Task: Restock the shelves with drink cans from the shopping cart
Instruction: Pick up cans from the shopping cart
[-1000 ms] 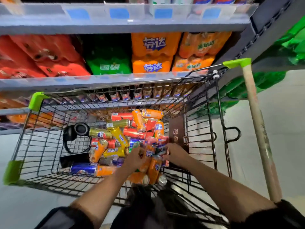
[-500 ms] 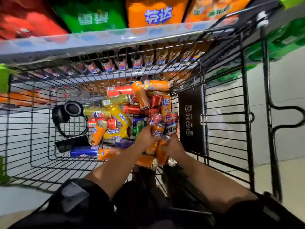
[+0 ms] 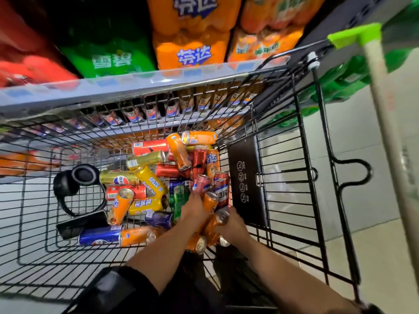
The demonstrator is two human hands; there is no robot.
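The person's forearms are bare from the elbows down to the left hand [image 3: 195,208] and the right hand [image 3: 233,225]. A black sleeve [image 3: 118,291] is pushed up above the left elbow, with a flat, slightly glossy rectangular patch on its outer side. A black cuff [image 3: 371,310] shows at the right arm's edge. Dark clothing fills the space between the arms.

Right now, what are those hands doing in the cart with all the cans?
A person is leaning over a wire cart full of loose drink cans lying in a heap. Both hands are down in the pile: the left hand is among the cans beside a green can, and the right hand is gripping an orange can. Nothing has been lifted out yet. Headphones also lie in the cart, and the shelf is just beyond.
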